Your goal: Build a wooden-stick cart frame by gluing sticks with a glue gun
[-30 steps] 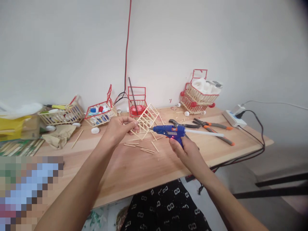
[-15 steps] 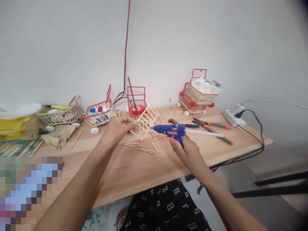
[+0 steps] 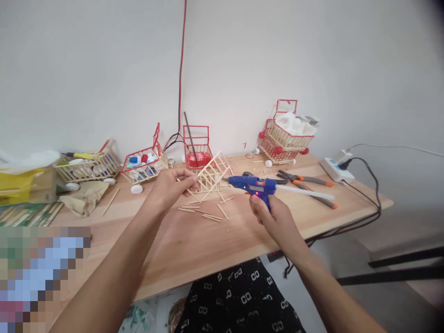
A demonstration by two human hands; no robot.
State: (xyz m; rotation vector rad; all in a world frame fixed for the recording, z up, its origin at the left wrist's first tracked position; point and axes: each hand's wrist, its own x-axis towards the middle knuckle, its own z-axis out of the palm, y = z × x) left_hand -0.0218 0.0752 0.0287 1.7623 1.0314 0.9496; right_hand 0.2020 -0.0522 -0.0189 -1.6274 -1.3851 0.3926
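Note:
My left hand (image 3: 178, 187) pinches the left side of a small frame of wooden sticks (image 3: 214, 177), held tilted above the table. In my right hand (image 3: 274, 212) is a blue glue gun (image 3: 252, 184), gripped by its handle, with a red light glowing on it. A long white glue stick (image 3: 305, 191) pokes out of its back end. The gun's nozzle points left, close to the right edge of the frame; whether they touch I cannot tell. Several loose sticks (image 3: 211, 217) lie on the table below the frame.
Small stick carts with red trim stand along the wall: one with bottle caps (image 3: 142, 162), one with a red bowl (image 3: 198, 159), one with white items (image 3: 289, 138). Pliers (image 3: 308, 185) lie at the right near a power strip (image 3: 336, 169). Crumpled brown paper (image 3: 85, 196) lies left.
My right hand has drawn the glue gun a little to the right, its nozzle now at the frame's right edge. The left hand and the stick frame have barely moved.

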